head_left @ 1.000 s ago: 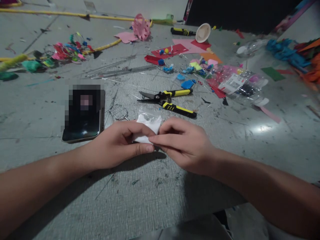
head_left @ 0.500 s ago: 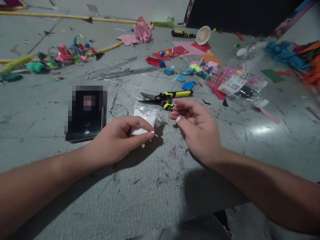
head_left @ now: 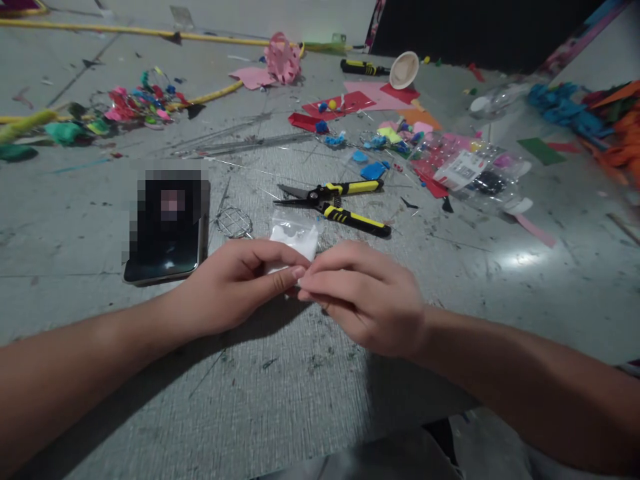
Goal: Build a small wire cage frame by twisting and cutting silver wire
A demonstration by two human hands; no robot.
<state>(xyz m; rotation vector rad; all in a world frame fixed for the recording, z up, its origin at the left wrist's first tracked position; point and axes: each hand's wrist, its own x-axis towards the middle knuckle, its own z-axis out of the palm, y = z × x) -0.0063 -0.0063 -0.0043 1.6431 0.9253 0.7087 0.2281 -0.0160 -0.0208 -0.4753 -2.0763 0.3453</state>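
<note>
Left hand point(head_left: 235, 290) fingers clamp the small clear bag point(head_left: 295, 241) of white bits, right hand point(head_left: 365, 293) fingers pinch together at its mouth (contents unclear), snips point(head_left: 334, 203) untouched on the desk point(head_left: 300, 387).

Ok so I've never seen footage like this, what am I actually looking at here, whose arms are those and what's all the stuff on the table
The picture comes from a camera worn on a person's head, looking down at their own bare arms. The left hand holds a small clear bag of white material, and the right hand meets it at the fingertips, pinching at the bag's edge. On the grey table lie yellow-handled snips, a small wire coil, a dark phone, a packet of coloured bits and scattered coloured paper scraps.
</note>
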